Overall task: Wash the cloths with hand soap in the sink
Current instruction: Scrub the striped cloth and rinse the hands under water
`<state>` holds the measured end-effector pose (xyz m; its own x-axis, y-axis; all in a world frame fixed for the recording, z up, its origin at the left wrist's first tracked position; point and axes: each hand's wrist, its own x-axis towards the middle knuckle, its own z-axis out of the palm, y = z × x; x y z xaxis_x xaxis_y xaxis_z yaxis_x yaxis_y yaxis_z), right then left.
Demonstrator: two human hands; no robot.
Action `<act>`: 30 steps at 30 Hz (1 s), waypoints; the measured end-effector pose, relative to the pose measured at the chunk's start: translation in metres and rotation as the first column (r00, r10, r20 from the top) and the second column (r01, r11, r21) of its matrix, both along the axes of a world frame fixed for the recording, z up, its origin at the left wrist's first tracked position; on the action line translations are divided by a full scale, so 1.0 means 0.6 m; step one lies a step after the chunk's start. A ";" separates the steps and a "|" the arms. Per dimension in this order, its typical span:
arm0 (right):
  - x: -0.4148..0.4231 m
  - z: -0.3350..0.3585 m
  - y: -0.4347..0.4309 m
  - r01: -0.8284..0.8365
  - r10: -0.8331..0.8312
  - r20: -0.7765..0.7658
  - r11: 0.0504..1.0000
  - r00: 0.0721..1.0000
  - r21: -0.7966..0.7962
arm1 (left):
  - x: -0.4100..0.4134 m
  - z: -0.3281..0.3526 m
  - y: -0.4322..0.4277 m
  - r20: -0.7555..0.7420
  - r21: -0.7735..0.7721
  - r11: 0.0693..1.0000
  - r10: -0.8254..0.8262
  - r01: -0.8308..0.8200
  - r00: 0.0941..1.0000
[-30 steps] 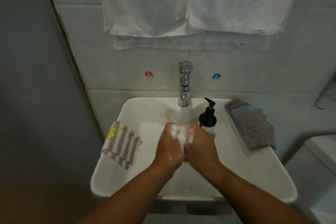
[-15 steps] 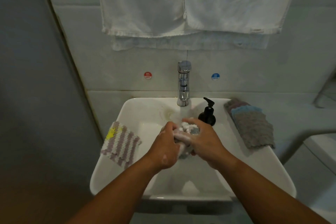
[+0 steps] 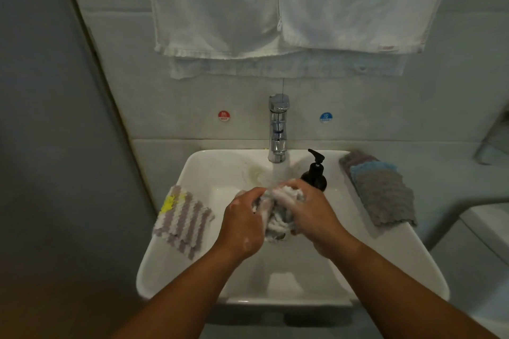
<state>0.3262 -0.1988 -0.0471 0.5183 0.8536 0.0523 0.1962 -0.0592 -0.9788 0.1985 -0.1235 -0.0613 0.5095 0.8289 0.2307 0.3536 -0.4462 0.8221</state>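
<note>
Soapy cloth (image 3: 278, 208) scrubbed under the running tap (image 3: 278, 129).
Left hand (image 3: 243, 224) and right hand (image 3: 314, 213) each grip the bunched cloth over the sink (image 3: 170, 264).

White towels (image 3: 286, 3) hanging on wall above, lower edges overlapping second pale layer behind. Red round hot sticker (image 3: 224, 115) sitting on tiled wall (image 3: 413, 107) left of tap line, blue cold sticker (image 3: 325, 117) sitting right. Grey door panel (image 3: 55, 118) running down left side. White fixture edge (image 3: 487, 226) showing at far right, partly cut off.
</note>
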 end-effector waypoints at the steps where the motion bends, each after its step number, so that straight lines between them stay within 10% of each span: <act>1: -0.003 -0.003 0.000 -0.030 0.032 0.040 0.999 0.999 -0.027 | 0.000 0.003 -0.001 0.006 0.027 1.000 -0.004 0.004 1.000; 11: -0.006 0.000 0.016 0.282 -0.285 0.030 0.957 0.958 0.069 | 0.014 0.012 -0.043 0.214 -0.221 0.974 -0.005 0.054 0.977; 19: -0.035 0.004 0.005 0.246 -0.252 0.432 0.967 0.866 0.071 | 0.046 0.013 -0.047 0.120 -0.212 0.977 0.061 -0.034 0.991; 30: -0.016 0.002 0.017 0.277 -0.269 0.476 0.959 0.837 0.056 | 0.045 0.012 -0.064 0.145 -0.355 0.935 0.027 0.027 0.989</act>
<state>0.3164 -0.1886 -0.0462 0.6458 0.6836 0.3400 0.6091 -0.1929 -0.7692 0.2253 -0.1619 -0.0541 0.4927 0.8702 -0.0072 0.2188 -0.1158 0.9689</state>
